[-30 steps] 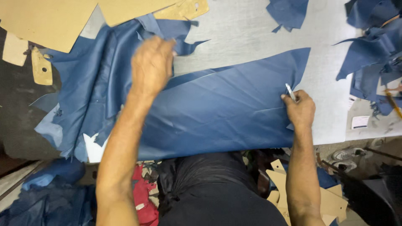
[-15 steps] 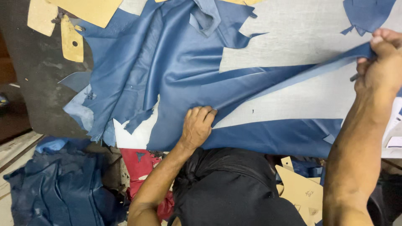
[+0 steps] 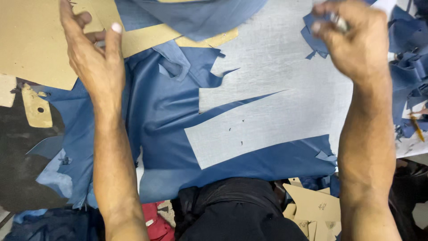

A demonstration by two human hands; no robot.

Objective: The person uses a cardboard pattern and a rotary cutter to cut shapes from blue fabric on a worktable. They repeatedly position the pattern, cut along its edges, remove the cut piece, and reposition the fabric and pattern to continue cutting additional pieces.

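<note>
Left hand [image 3: 96,53] stretched to the far left, fingers spread and laid flat on a large tan cardboard pattern [image 3: 35,40], thumb hooked over its near edge, pressing rather than gripping; right hand [image 3: 352,38] raised at the far right, fingers curled shut around a small pale tool [image 3: 339,21], only a glimpse of it showing between the fingertips, kind impossible to tell; just left of that hand, a ragged blue scrap [image 3: 314,38], whether pinched or merely beside the fingers also impossible to tell. Blue leather sheet [image 3: 165,120] spread across the middle of the pale grey table [image 3: 276,89], hanging over the near edge toward the body, with a large angular piece cut out of its right half and a long thin sliver pointing right across the bare gap; left portion of the sheet draped over the table's left edge, creased and uneven. Another fold of blue material [image 3: 196,15] lying on the cardboard at the far middle. Heap of blue offcuts [image 3: 408,76] at the far right, well apart from the sheet. Small tan pattern piece with a punched hole [image 3: 38,109] at the left, below the big cardboard; more tan pattern pieces [image 3: 314,207] near the lap at the lower right; red cloth [image 3: 154,218] low by the left forearm.
</note>
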